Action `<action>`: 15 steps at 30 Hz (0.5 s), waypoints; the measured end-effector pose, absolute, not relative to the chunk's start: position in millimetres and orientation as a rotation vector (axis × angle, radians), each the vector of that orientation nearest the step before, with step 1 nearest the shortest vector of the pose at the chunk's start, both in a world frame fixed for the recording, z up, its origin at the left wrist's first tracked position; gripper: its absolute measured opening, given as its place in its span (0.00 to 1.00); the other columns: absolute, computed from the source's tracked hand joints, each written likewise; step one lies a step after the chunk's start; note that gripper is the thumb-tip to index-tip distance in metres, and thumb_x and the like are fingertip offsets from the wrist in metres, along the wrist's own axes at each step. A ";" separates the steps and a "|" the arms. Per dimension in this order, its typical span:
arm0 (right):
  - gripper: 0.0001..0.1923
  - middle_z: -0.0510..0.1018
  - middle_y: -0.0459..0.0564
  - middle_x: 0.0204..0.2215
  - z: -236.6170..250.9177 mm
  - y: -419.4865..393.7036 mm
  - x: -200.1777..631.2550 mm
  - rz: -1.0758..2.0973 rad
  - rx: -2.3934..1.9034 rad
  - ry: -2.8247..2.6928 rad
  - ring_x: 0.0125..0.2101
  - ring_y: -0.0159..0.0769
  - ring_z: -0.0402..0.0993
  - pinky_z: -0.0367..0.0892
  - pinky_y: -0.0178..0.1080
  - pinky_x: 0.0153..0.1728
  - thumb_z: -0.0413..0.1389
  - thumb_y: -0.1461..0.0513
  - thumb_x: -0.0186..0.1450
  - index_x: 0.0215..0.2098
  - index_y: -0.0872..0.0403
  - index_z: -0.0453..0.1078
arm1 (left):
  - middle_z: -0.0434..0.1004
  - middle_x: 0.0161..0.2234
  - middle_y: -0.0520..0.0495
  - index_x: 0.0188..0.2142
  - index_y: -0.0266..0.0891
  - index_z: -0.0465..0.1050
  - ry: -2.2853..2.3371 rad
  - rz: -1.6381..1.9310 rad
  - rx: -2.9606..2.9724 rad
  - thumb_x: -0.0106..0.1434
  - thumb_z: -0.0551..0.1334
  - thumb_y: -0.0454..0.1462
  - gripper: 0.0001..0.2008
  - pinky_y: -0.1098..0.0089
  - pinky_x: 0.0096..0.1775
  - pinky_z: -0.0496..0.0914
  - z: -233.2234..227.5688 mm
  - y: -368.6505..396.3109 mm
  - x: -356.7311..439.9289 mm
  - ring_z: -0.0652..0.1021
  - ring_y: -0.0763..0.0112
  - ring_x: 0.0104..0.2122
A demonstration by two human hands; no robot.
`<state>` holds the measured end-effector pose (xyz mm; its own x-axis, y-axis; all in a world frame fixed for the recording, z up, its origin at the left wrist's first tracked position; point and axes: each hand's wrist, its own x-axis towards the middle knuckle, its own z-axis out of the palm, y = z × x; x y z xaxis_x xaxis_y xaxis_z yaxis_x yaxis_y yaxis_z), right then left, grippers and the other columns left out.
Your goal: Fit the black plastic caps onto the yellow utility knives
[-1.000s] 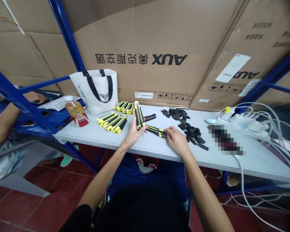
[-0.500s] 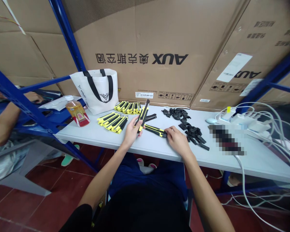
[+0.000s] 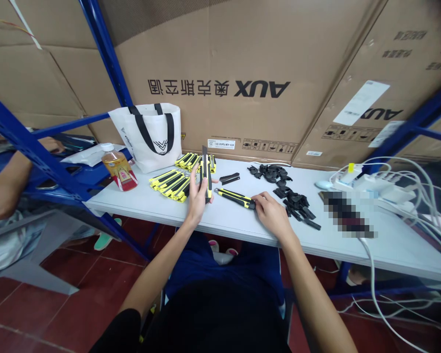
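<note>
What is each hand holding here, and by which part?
The left hand holds a yellow-and-black utility knife upright by its lower end. The right hand pinches the near end of a second knife lying on the table.

We see the left hand (image 3: pixel 197 198) gripping a yellow-and-black utility knife (image 3: pixel 207 174) held nearly upright, blade end up. The right hand (image 3: pixel 274 215) touches the end of a second knife (image 3: pixel 235 197) lying flat on the white table (image 3: pixel 242 225). Finished knives (image 3: pixel 171 184) lie left, black parts (image 3: pixel 294 203) right.
</note>
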<state>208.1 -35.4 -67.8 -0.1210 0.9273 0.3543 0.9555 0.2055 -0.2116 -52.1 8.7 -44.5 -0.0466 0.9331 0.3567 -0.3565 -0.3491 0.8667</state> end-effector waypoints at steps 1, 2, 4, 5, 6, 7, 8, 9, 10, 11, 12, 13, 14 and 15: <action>0.17 0.80 0.52 0.51 -67.9 -35.3 208.1 -0.095 -1.752 -2.080 0.44 0.41 0.79 0.66 0.39 0.36 0.47 0.63 0.77 0.54 0.49 0.76 | 0.85 0.42 0.45 0.61 0.46 0.69 0.722 1.597 1.200 0.72 0.64 0.58 0.28 0.75 0.18 0.63 -44.3 8.2 -52.4 0.71 0.80 0.16; 0.17 0.80 0.52 0.50 -68.1 -35.2 208.1 -0.098 -1.753 -2.076 0.44 0.41 0.79 0.66 0.39 0.35 0.47 0.63 0.76 0.54 0.49 0.76 | 0.85 0.41 0.44 0.58 0.43 0.72 0.726 1.586 1.205 0.72 0.61 0.60 0.27 0.75 0.17 0.62 -44.1 7.8 -52.5 0.70 0.80 0.16; 0.17 0.80 0.52 0.50 -68.2 -35.1 208.0 -0.103 -1.751 -2.073 0.43 0.41 0.79 0.66 0.38 0.35 0.48 0.63 0.76 0.55 0.49 0.76 | 0.85 0.39 0.43 0.51 0.40 0.75 0.731 1.580 1.183 0.73 0.54 0.65 0.32 0.75 0.16 0.61 -43.7 7.0 -52.4 0.70 0.79 0.15; 0.17 0.80 0.52 0.50 -68.2 -35.2 208.0 -0.106 -1.750 -2.072 0.43 0.41 0.79 0.66 0.38 0.34 0.48 0.63 0.76 0.55 0.49 0.76 | 0.85 0.37 0.43 0.48 0.39 0.76 0.730 1.586 1.164 0.72 0.51 0.67 0.35 0.75 0.15 0.61 -43.4 6.6 -52.3 0.70 0.79 0.14; 0.17 0.80 0.52 0.51 -68.3 -35.3 208.0 -0.109 -1.748 -2.071 0.43 0.41 0.79 0.66 0.38 0.34 0.48 0.63 0.76 0.55 0.49 0.76 | 0.85 0.36 0.43 0.46 0.39 0.76 0.726 1.590 1.147 0.72 0.48 0.68 0.37 0.75 0.14 0.61 -43.1 6.3 -52.1 0.70 0.78 0.14; 0.17 0.80 0.52 0.51 -68.3 -35.4 208.0 -0.110 -1.746 -2.070 0.43 0.41 0.79 0.66 0.38 0.34 0.48 0.63 0.76 0.55 0.49 0.76 | 0.85 0.34 0.42 0.43 0.38 0.76 0.723 1.594 1.134 0.71 0.47 0.69 0.39 0.75 0.14 0.60 -42.8 6.1 -52.0 0.69 0.78 0.13; 0.17 0.80 0.52 0.51 -68.4 -35.4 208.1 -0.110 -1.743 -2.071 0.43 0.41 0.79 0.66 0.39 0.34 0.48 0.63 0.76 0.55 0.49 0.76 | 0.85 0.33 0.42 0.40 0.38 0.76 0.722 1.597 1.121 0.71 0.47 0.70 0.40 0.75 0.13 0.60 -42.4 6.0 -52.0 0.69 0.78 0.12; 0.17 0.80 0.52 0.51 -68.5 -35.4 208.3 -0.111 -1.741 -2.071 0.43 0.41 0.79 0.66 0.39 0.34 0.48 0.63 0.76 0.55 0.49 0.76 | 0.85 0.33 0.42 0.37 0.37 0.76 0.722 1.604 1.106 0.70 0.47 0.70 0.40 0.75 0.13 0.59 -42.0 6.0 -52.0 0.69 0.78 0.12; 0.17 0.80 0.52 0.51 -68.7 -35.3 208.4 -0.112 -1.738 -2.071 0.43 0.42 0.80 0.66 0.39 0.34 0.48 0.63 0.76 0.55 0.49 0.76 | 0.85 0.32 0.41 0.34 0.37 0.75 0.726 1.616 1.084 0.70 0.48 0.70 0.40 0.75 0.13 0.59 -41.5 5.9 -52.1 0.69 0.78 0.11; 0.17 0.80 0.52 0.51 -68.8 -35.1 208.5 -0.114 -1.736 -2.072 0.43 0.42 0.80 0.67 0.39 0.34 0.48 0.63 0.76 0.55 0.49 0.76 | 0.85 0.32 0.41 0.31 0.37 0.73 0.732 1.632 1.057 0.69 0.49 0.70 0.39 0.75 0.13 0.59 -41.0 5.9 -52.2 0.69 0.78 0.11; 0.17 0.80 0.52 0.50 -69.1 -34.8 208.7 -0.116 -1.734 -2.074 0.43 0.42 0.80 0.67 0.40 0.34 0.48 0.63 0.76 0.55 0.49 0.76 | 0.86 0.32 0.41 0.28 0.38 0.71 0.740 1.649 1.028 0.69 0.50 0.70 0.39 0.75 0.13 0.59 -40.5 5.8 -52.4 0.69 0.78 0.11; 0.17 0.80 0.52 0.50 -69.3 -34.5 208.8 -0.118 -1.733 -2.075 0.43 0.42 0.80 0.67 0.40 0.34 0.48 0.63 0.76 0.54 0.49 0.77 | 0.86 0.32 0.40 0.25 0.38 0.68 0.747 1.665 1.001 0.69 0.51 0.70 0.39 0.75 0.13 0.59 -40.0 5.6 -52.6 0.70 0.79 0.11; 0.17 0.80 0.52 0.50 -69.5 -34.2 208.8 -0.120 -1.733 -2.075 0.42 0.42 0.80 0.67 0.40 0.34 0.48 0.63 0.76 0.54 0.49 0.77 | 0.86 0.33 0.39 0.23 0.39 0.65 0.754 1.673 0.983 0.69 0.52 0.70 0.38 0.75 0.13 0.59 -39.5 5.3 -52.7 0.70 0.79 0.11; 0.17 0.80 0.52 0.50 -69.7 -33.9 208.8 -0.121 -1.734 -2.074 0.42 0.42 0.80 0.67 0.40 0.34 0.48 0.63 0.76 0.54 0.49 0.77 | 0.86 0.33 0.39 0.20 0.39 0.62 0.760 1.673 0.974 0.69 0.54 0.69 0.39 0.75 0.13 0.59 -38.9 4.9 -52.8 0.70 0.79 0.12</action>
<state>208.8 -33.9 -69.7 -0.1241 0.9174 0.3782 0.9552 0.2136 -0.2048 -52.8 4.9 -38.9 -0.1614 0.9570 0.2409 -0.4479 -0.2885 0.8462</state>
